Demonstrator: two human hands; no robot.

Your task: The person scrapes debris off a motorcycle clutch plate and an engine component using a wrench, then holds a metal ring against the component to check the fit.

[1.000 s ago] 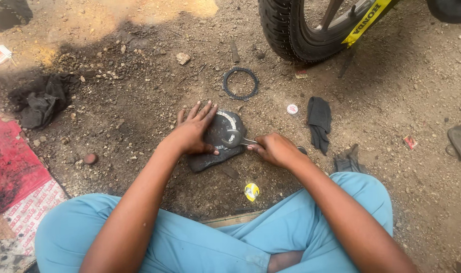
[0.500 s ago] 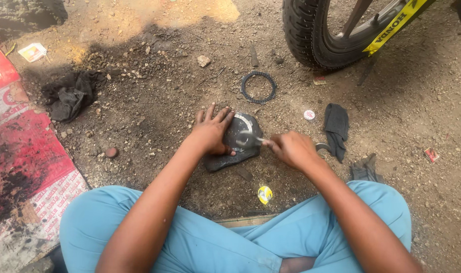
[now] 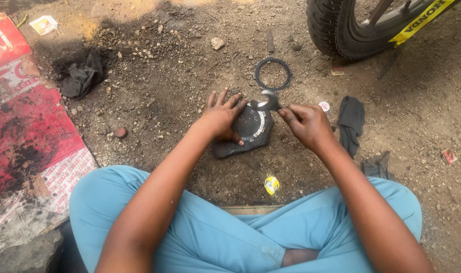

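Since a second ago, lifted: the small shiny metal ring piece (image 3: 267, 100), then low against the part on the ground, now raised above its far edge. Closer framing too, with the red printed cardboard sheet (image 3: 18, 116) more in view at left.

Right hand (image 3: 305, 123) closed around the ring piece, thumb and fingertips pinching it. Left hand (image 3: 221, 117) spread flat, fingers splayed, pressing on the round dark metal disc with a pale toothed rim (image 3: 251, 125). Disc resting on a flat dark slab of rubbery material (image 3: 230, 148), on gritty, oil-stained dirt at centre, just beyond crossed legs in light blue trousers (image 3: 225, 237).

Farther off, a thin black toothed ring (image 3: 273, 74) lying flat on the dirt. Far right, a knobbly black rubber tyre (image 3: 336, 28) with a yellow frame piece. To the right of the hands, a limp black cloth strip (image 3: 350, 121) and a small white round cap (image 3: 324, 106). Far left, a crumpled black rag (image 3: 81, 73). Near the legs, a small yellow crumpled wrapper (image 3: 272, 184).
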